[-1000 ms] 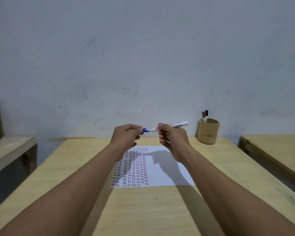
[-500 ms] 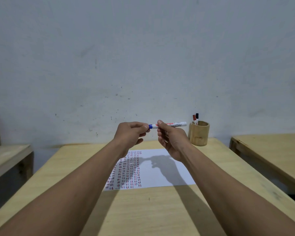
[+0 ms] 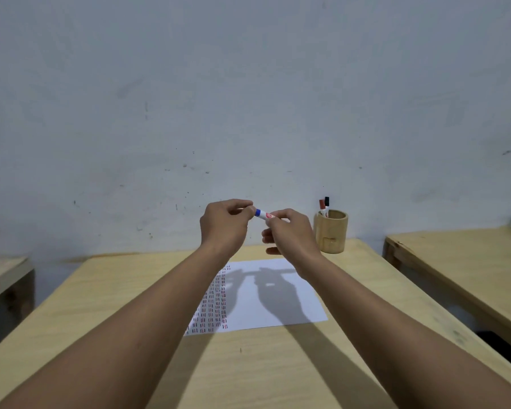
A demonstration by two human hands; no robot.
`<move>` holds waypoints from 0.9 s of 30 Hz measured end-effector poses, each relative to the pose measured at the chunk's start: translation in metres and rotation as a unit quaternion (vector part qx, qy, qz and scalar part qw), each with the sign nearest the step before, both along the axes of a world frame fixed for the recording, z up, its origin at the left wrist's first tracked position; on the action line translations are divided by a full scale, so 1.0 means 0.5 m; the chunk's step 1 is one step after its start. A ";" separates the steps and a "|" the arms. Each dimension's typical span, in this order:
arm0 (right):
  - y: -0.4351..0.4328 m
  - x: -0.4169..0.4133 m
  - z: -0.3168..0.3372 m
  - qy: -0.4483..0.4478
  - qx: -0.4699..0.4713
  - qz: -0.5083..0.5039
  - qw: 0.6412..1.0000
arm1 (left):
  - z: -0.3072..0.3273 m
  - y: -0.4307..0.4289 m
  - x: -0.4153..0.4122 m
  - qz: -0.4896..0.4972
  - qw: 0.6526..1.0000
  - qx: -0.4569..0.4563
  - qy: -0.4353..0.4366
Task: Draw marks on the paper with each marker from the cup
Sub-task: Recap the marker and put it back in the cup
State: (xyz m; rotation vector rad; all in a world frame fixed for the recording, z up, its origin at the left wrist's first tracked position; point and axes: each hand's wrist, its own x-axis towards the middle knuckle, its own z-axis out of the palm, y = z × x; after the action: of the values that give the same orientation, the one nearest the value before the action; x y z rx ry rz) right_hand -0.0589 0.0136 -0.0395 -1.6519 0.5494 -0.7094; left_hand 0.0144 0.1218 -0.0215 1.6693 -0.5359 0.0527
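Observation:
Both hands hold a white marker with a blue cap [image 3: 261, 214] in the air above the paper. My left hand [image 3: 224, 224] pinches the blue cap end; my right hand [image 3: 289, 231] grips the white barrel, most of which it hides. The cap sits pushed against the barrel. The white paper [image 3: 278, 296] lies on the wooden table [image 3: 106, 293], with columns of short red and blue marks along its left part. A bamboo cup [image 3: 331, 231] stands at the table's back right, holding a red-capped marker [image 3: 322, 203] and a black-capped marker [image 3: 326, 201].
A second wooden table [image 3: 466, 267] stands to the right across a narrow gap. Another wooden surface [image 3: 3, 273] is at the far left. A grey wall rises directly behind the table.
The cap and barrel, apart one second ago with the tip showing, are now pushed together. My hands have closed in on each other, and the barrel has turned away behind my right hand.

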 end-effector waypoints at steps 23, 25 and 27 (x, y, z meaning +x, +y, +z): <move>-0.396 0.020 0.049 0.023 -0.222 -0.157 0.962 | -0.136 -0.386 0.035 -0.117 0.976 0.181 -0.017; -0.420 0.030 0.047 0.030 -0.236 -0.165 0.957 | -0.147 -0.421 0.038 -0.122 0.971 0.201 -0.034; -0.439 0.044 0.038 0.040 -0.237 -0.172 0.955 | -0.157 -0.447 0.039 -0.117 0.969 0.210 -0.055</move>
State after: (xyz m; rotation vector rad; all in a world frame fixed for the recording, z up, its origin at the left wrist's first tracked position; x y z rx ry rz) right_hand -0.0368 -0.2060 -0.0206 -2.0604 0.7814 -1.0962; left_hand 0.0338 -0.1019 -0.1000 2.0096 -0.8703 -0.1516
